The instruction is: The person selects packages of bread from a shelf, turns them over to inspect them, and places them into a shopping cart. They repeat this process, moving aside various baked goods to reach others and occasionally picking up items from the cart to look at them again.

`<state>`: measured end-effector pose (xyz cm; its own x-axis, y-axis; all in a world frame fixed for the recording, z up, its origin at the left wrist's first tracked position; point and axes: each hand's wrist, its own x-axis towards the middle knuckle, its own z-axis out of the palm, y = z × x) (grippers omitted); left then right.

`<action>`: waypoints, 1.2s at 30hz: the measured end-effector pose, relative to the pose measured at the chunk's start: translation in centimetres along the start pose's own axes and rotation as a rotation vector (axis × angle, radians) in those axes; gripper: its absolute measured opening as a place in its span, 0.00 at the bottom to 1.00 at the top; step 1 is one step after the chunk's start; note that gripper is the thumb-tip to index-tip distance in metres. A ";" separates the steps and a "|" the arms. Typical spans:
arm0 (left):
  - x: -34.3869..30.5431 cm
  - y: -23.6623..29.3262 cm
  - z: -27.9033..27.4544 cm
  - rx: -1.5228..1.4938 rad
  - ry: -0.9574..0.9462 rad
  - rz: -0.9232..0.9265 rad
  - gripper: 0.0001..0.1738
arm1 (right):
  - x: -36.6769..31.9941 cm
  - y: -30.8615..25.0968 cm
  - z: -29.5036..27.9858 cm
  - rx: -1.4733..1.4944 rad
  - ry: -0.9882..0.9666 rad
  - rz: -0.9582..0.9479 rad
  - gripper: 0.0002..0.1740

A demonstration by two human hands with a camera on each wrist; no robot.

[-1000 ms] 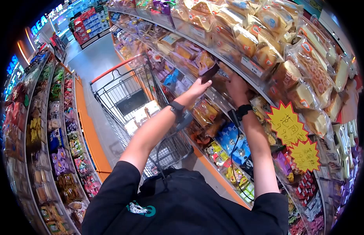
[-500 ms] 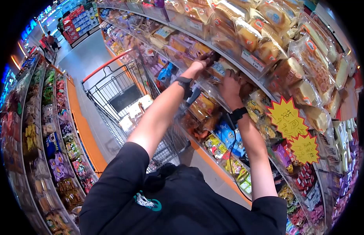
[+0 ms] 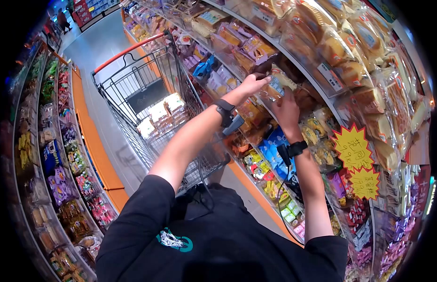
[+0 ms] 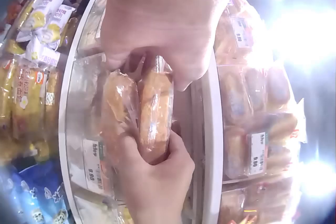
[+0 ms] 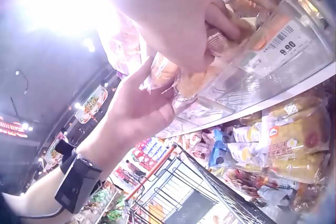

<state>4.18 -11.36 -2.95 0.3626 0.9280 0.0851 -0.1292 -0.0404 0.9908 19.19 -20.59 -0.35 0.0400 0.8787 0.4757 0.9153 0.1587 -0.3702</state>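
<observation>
A clear-wrapped packet of bread (image 3: pixel 276 84) is held between both hands in front of the snack shelf (image 3: pixel 322 70). My left hand (image 3: pixel 257 82) grips its left end with curled fingers. From below and to the right, my right hand (image 3: pixel 285 107) clasps the other end. In the left wrist view the left hand (image 4: pixel 157 29) pinches the packet (image 4: pixel 156 111) from above while the right hand (image 4: pixel 152 182) cups it from beneath. The right wrist view shows the right hand (image 5: pixel 178 19) over the packet (image 5: pixel 170 77), and the left hand (image 5: pixel 137 109) under it.
A wire shopping cart (image 3: pixel 134 89) with a red handle stands at my left, with several packets (image 3: pixel 164 115) in it. Shelves packed with bagged bread and snacks fill the right side, with yellow starburst price signs (image 3: pixel 354 148). Another snack shelf (image 3: pixel 54 141) lines the aisle's left.
Both hands have come down and back from the higher shelf recess, bringing the bread packet out with them. The view has tilted down, so the cart appears nearer.
</observation>
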 end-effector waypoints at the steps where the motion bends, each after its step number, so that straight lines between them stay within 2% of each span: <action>1: -0.6 0.3 0.0 -0.059 -0.004 -0.042 0.27 | -0.3 -0.3 -0.4 0.016 0.000 0.034 0.34; 3: -1.6 1.0 -0.1 -0.173 -0.010 -0.120 0.29 | -0.7 -1.1 -1.6 0.050 0.005 0.097 0.33; 4: -1.9 0.9 -0.2 -0.282 -0.081 -0.180 0.29 | -1.1 -0.9 -1.7 0.017 0.007 0.122 0.32; 5: -1.8 0.1 -0.5 -0.418 -0.210 -0.252 0.35 | -1.6 -1.0 -2.0 -0.007 0.063 0.040 0.32; 7: -4.0 1.2 0.0 -0.610 -0.330 -0.420 0.40 | -3.1 -1.6 -2.6 -0.056 0.171 -0.121 0.34; 8: -5.8 2.7 -0.2 -0.643 -0.377 -0.540 0.45 | -4.1 -2.2 -2.7 -0.086 0.165 -0.113 0.36; 9: -6.4 1.9 -0.1 -0.683 -0.390 -0.583 0.45 | -5.1 -3.0 -2.9 -0.061 0.137 -0.112 0.36; 11: -8.8 1.9 -0.6 -0.694 -0.486 -0.520 0.45 | -7.6 -4.9 -3.3 -0.012 0.070 -0.097 0.36; 12: -10.7 3.5 -1.2 -0.674 -0.416 -0.552 0.39 | -8.6 -5.9 -3.2 -0.059 0.063 -0.172 0.37; 13: -10.8 1.4 -1.2 -0.870 -0.452 -0.501 0.32 | -9.2 -6.2 -2.6 -0.100 0.081 -0.292 0.38; 15: -12.7 -1.3 -3.0 -0.855 -0.439 -0.499 0.27 | -10.6 -8.5 -1.9 -0.091 -0.011 -0.255 0.39; 17: -14.9 -1.8 -5.0 -0.755 -0.298 -0.498 0.24 | -11.9 -9.3 0.0 -0.047 -0.073 -0.276 0.42; 19: -16.2 -4.5 -7.1 -0.740 -0.187 -0.529 0.23 | -12.8 -11.0 1.2 -0.026 -0.194 -0.247 0.44; 20: -17.0 -5.3 -8.2 -0.806 -0.192 -0.526 0.23 | -13.1 -11.7 2.1 -0.001 -0.227 -0.246 0.44; 23: -19.2 -6.5 -11.3 -0.895 -0.127 -0.443 0.23 | -13.4 -14.6 4.5 0.051 -0.325 -0.091 0.44; 25: -20.2 -6.5 -13.6 -0.894 -0.073 -0.431 0.25 | -13.3 -16.3 6.1 0.106 -0.345 -0.091 0.47; 27: -21.2 -6.6 -15.7 -0.839 -0.031 -0.430 0.27 | -13.2 -17.6 7.3 0.156 -0.363 -0.086 0.51; 28: -21.4 -6.9 -16.6 -0.868 0.000 -0.463 0.28 | -13.3 -17.5 8.2 0.161 -0.407 -0.068 0.59; 31: -22.4 -6.6 -18.3 -1.005 -0.018 -0.420 0.27 | -13.5 -17.8 10.0 0.461 -0.476 0.087 0.62; 32: -22.4 -7.1 -18.6 -1.032 -0.042 -0.395 0.28 | -13.7 -17.9 10.5 0.608 -0.471 0.145 0.60; 35: -22.7 -6.0 -18.7 -0.975 -0.107 -0.426 0.30 | -14.2 -17.2 11.3 0.856 -0.424 0.504 0.55; 36: -22.5 -6.0 -18.2 -0.962 -0.158 -0.433 0.31 | -14.4 -16.6 11.3 0.857 -0.430 0.529 0.47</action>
<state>-20.03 -25.20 -12.76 0.6588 0.7321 -0.1732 -0.6102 0.6547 0.4462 -1.14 -30.80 -10.00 0.0504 0.9853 -0.1634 0.2345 -0.1707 -0.9570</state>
